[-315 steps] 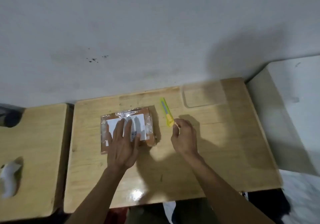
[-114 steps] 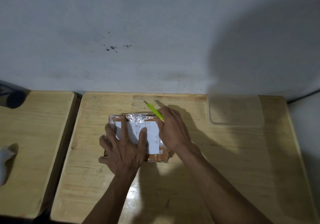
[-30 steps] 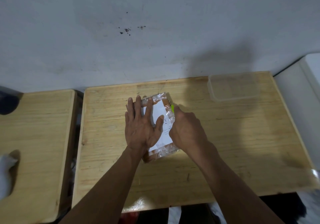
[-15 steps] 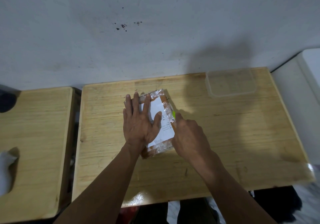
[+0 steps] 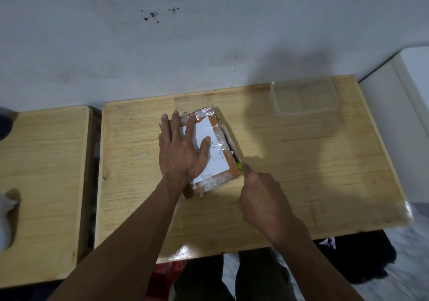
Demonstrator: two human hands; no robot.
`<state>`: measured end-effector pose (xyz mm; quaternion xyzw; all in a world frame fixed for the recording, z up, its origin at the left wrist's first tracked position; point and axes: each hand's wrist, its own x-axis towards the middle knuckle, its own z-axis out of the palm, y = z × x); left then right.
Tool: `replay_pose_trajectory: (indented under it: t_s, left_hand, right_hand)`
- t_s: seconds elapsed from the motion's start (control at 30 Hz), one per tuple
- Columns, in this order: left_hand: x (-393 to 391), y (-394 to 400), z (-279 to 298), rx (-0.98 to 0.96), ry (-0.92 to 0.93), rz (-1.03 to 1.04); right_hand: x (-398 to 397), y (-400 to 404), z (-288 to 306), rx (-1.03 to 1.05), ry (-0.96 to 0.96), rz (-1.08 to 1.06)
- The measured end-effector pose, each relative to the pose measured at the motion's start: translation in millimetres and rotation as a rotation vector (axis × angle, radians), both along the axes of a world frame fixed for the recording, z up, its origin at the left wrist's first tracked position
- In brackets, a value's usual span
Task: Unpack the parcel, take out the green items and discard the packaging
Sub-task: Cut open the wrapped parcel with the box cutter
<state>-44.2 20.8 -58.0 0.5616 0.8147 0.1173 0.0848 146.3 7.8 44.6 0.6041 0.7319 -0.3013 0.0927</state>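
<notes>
- Fingers (image 5: 174, 126) of the left hand (image 5: 183, 152) are lying spread and flat on top of the parcel (image 5: 212, 146), gripping nothing, with the thumb resting on the white label (image 5: 206, 142).
- Fingers of the right hand (image 5: 262, 198) are curling closed around a yellow-green cutter (image 5: 239, 167), with only a short bit of it showing past the forefinger.
- That visible bit of the cutter is touching the parcel's right edge, near its front right corner; the blade itself is too small to make out.
- A dark gap is showing along that right edge of the parcel, running from the cutter toward the far corner.
- The parcel is a brown box wrapped in shiny clear tape, lying flat and turned at a slant, its far end leaning toward the right.
- It is sitting near the middle of the wooden bench (image 5: 301, 173), slightly left of centre.
- Both forearms are reaching in from the lower edge of the view, the left one crossing the bench's front edge.
- A clear plastic container (image 5: 304, 97) is standing at the bench's far right corner, well apart from the parcel.
- A second wooden bench (image 5: 46, 173) is standing just beside the first on the left, with a narrow dark gap between them.
- A grey wall (image 5: 209, 33) with a few dark specks is rising behind both.
</notes>
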Motion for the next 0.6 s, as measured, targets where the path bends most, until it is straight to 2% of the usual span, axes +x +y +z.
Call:
replay_pose_trajectory:
  t_s: [0.2, 0.4, 0.6]
  left_hand:
    - [0, 1, 2, -0.010, -0.006, -0.007]
    - [1, 1, 8, -0.033, -0.022, -0.013]
    - [3, -5, 13, -0.050, -0.093, -0.002]
  right_hand:
    - [14, -14, 5, -0.016, 0.051, -0.003]
    - [27, -20, 14, -0.030, 0.182, -0.088]
    - [25, -11, 23, 0.133, 0.360, -0.138]
